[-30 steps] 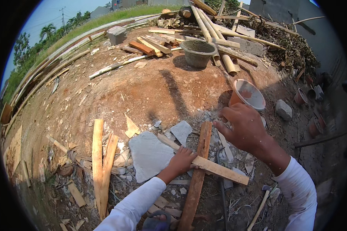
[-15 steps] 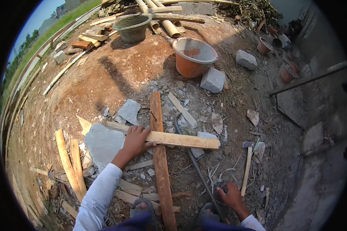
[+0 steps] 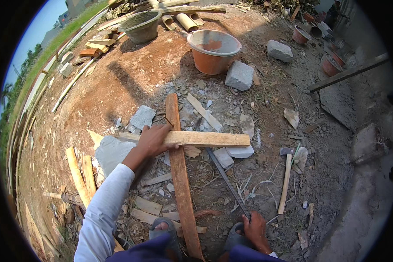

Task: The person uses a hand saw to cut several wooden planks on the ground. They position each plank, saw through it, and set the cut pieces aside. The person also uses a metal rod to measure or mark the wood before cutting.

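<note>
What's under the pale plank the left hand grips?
A brown plank crosses beneath the pale plank, showing on both sides. The crossing itself and anything below the left hand are covered.

Left grip (image 3: 152,139) covers part of the plank (image 3: 209,139); plank in turn hides a stretch of the board (image 3: 183,192) beneath. Bar (image 3: 227,180): upper end lost at the plank, lower end lost in right grip (image 3: 255,230), finger placement there unclear. Left sleeve (image 3: 101,212) cut by lower edge; right sleeve (image 3: 273,254) a sliver only. Slab (image 3: 110,153) partly behind left forearm. Sandals (image 3: 234,236) half under trousers (image 3: 157,251). Bamboo (image 3: 185,22) cropped at top. Dark shape (image 3: 334,14), upper right: too dim to tell.
</note>
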`<state>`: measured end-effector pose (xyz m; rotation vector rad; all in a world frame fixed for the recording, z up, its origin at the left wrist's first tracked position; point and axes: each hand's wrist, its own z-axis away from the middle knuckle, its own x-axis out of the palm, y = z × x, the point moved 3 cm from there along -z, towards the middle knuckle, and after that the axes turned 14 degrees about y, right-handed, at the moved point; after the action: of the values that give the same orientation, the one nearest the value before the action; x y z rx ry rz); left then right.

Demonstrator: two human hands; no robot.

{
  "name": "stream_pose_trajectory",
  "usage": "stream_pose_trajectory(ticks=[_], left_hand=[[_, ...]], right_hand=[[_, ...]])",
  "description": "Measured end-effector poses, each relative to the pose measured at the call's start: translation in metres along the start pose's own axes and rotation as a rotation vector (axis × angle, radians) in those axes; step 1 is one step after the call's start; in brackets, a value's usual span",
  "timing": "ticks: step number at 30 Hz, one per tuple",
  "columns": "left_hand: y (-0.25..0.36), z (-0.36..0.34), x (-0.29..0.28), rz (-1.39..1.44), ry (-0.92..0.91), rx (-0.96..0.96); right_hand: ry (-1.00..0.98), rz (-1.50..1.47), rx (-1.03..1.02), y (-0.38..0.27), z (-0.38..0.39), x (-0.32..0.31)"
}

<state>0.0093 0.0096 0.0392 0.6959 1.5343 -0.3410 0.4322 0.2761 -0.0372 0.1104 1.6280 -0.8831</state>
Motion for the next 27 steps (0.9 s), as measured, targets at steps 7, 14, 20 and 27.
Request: stream_pose_trajectory(ticks=[7, 14, 20, 27], left_hand=[[-0.010, -0.023, 0.012, 0.208, 0.000, -0.061], [0.008, -0.031, 0.036, 0.380, 0.119, 0.006], [0.037, -0.040, 0.049, 0.462, 0.257, 0.037], [0.050, -0.058, 0.050, 0.374, 0.243, 0.112]], right_hand=[[0.121, 0.040, 0.012, 0.019, 0.002, -0.035], [0.149, -0.008, 0.106, 0.012, 0.010, -0.057], [0.212, -0.080, 0.182, 0.000, 0.009, -0.070], [0.239, 0.025, 0.184, -0.004, -0.008, -0.092]])
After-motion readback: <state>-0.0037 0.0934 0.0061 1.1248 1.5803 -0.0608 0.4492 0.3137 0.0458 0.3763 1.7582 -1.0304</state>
